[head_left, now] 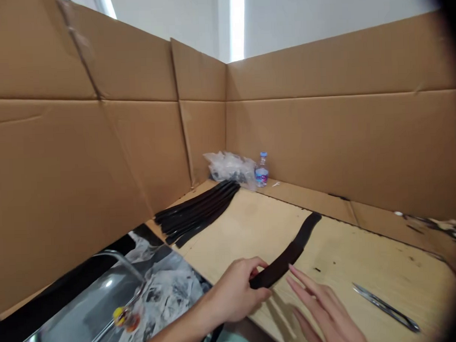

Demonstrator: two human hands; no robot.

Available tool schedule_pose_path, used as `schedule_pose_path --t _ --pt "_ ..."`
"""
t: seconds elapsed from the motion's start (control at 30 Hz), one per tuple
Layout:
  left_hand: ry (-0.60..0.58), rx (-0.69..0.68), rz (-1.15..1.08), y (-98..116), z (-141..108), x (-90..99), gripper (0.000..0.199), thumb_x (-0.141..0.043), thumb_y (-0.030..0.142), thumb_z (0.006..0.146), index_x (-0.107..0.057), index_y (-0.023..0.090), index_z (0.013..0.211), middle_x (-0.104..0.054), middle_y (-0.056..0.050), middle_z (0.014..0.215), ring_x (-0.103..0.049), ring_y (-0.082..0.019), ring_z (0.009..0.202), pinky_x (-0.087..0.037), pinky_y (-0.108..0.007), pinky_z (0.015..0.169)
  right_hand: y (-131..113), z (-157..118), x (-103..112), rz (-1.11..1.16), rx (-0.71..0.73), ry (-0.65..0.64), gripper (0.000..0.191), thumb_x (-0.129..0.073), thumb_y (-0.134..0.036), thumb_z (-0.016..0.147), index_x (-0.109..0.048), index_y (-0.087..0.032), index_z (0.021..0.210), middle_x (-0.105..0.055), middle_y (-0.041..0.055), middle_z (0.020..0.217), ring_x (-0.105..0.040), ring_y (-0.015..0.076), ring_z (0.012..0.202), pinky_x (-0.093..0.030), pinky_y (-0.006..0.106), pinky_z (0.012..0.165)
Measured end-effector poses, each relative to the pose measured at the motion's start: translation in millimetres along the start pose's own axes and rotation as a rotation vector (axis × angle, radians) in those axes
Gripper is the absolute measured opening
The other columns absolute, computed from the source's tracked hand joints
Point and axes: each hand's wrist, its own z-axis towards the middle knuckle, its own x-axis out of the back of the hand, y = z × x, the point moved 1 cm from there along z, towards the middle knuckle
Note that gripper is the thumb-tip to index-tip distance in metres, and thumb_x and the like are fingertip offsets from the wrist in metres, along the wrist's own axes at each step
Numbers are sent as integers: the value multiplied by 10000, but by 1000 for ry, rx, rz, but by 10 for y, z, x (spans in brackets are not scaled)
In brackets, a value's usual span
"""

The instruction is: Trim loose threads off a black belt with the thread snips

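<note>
My left hand [242, 290] grips the near end of a dark, curved strip [279, 265] between thumb and fingers. The strip runs away to the right over the pale wooden board [248, 225], and its far part looks slightly lighter than the near part. My right hand [322, 307] is beside the strip's near half, fingers stretched and apart, a fingertip close to the strip's edge. Whether that fingertip touches it, I cannot tell. Metal snips [386, 306] lie on the board to the right of my right hand.
Several black strips [199, 212] lie bundled at the back left, near a clear plastic bag [231, 168] and a water bottle [262, 171]. Cardboard walls [324, 137] enclose the back and left. A bent metal tube [122, 262] and a yellow-capped item [123, 317] sit at lower left.
</note>
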Motion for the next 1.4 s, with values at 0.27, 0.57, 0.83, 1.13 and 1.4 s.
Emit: schedule_pose_path --t 0.27,0.57,0.83,1.13,1.4 --pt "-175 -68 97 -117 341 135 334 -612 189 701 -639 192 1035 -666 -7 905 -578 -157 783 -388 -219 679 207 691 -438 -270 -96 -609 451 -412 63 748 -587 -155 1102 -642 102 947 -638 242 792 -508 329 636" --pt "344 107 843 -631 1017 1496 568 -629 437 756 -534 132 1226 -494 -185 1195 -447 -351 1112 -387 -451 930 422 1089 -847 -376 29 -567 386 -501 32 763 -563 -172 1084 -568 103 993 -568 218 826 -478 306 686" --pt "149 59 1075 -888 1257 1763 566 -682 351 721 -509 167 1227 -496 -142 1198 -502 -283 1106 -438 -381 934 303 1200 -1223 -381 90 -417 283 -565 -26 780 -556 -179 1018 -552 103 1050 -523 239 872 -502 329 670" --pt "159 43 1258 -726 1347 1482 379 -524 71 745 -541 94 1123 -543 -179 1034 -556 -307 997 -528 -435 788 120 1374 -1526 -340 120 -332 182 -554 -107 843 -547 -170 1014 -543 98 1012 -506 223 850 -500 310 642" --pt "303 53 1326 -701 1456 1263 309 -337 54 844 -542 31 1074 -528 -200 1034 -553 -336 983 -546 -483 679 26 1391 -1741 -337 174 -277 152 -523 -150 882 -557 -139 1030 -547 128 1028 -500 224 859 -494 300 654"
